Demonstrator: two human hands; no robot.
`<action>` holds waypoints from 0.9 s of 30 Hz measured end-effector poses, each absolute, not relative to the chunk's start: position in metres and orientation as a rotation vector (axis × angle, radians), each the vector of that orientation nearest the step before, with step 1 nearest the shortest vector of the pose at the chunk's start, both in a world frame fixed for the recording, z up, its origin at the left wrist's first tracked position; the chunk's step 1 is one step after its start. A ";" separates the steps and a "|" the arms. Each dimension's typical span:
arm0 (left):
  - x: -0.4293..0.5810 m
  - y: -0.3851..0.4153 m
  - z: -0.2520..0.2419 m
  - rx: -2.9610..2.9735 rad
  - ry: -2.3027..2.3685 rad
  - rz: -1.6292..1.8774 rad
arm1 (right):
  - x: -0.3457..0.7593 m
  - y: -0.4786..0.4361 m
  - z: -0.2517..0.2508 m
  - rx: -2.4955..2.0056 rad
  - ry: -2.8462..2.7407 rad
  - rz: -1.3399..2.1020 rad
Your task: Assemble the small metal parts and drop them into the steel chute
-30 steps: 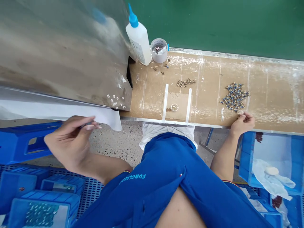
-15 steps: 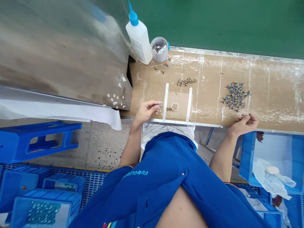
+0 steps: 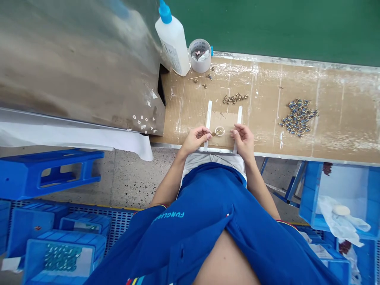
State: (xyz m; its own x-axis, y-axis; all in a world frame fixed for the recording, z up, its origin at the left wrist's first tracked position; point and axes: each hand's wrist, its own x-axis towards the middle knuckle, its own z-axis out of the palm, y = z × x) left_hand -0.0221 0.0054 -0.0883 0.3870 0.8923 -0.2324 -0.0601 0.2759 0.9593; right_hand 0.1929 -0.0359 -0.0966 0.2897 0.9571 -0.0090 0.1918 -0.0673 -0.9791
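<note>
My left hand (image 3: pixel 198 138) is closed in a pinch at the left white tape strip (image 3: pixel 209 118). What it pinches, if anything, is too small to make out. My right hand (image 3: pixel 244 141) hovers over the right tape strip (image 3: pixel 240 114), its fingers loosely curled and thumb and forefinger slightly apart; I see nothing in it. Between the hands, a small round clear dish (image 3: pixel 219 131) sits on a cardboard piece (image 3: pixel 227 142). Beyond lies a small heap of gold-coloured metal pieces (image 3: pixel 235 98). A larger heap of blue-and-gold pieces (image 3: pixel 298 117) lies to the right.
A white bottle with a blue nozzle (image 3: pixel 173 45) and a tape roll holding scraps (image 3: pixel 200 65) stand at the back left. A metal surface (image 3: pixel 89 79) bearing small white bits borders the left. Blue crates (image 3: pixel 311 198) and a blue stool (image 3: pixel 18 178) are below.
My right hand has moved left from beside the blue-and-gold heap to the right tape strip. My left hand has shifted slightly right, nearer the dish, and its fingers have drawn together.
</note>
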 end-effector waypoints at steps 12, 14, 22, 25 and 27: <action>-0.017 -0.001 -0.106 1.160 1.018 0.795 | 0.185 -0.019 -0.083 -1.490 -1.528 0.812; -0.018 -0.001 -0.106 1.174 1.017 0.787 | 0.183 -0.017 -0.081 -1.460 -1.608 0.754; -0.020 -0.001 -0.104 1.273 1.027 0.774 | 0.180 -0.007 -0.078 -1.401 -1.809 0.579; -0.020 -0.001 -0.104 1.295 1.036 0.769 | 0.186 -0.006 -0.075 -1.421 -1.861 0.517; -0.020 -0.001 -0.105 1.310 1.036 0.768 | 0.189 -0.007 -0.072 -1.428 -1.887 0.514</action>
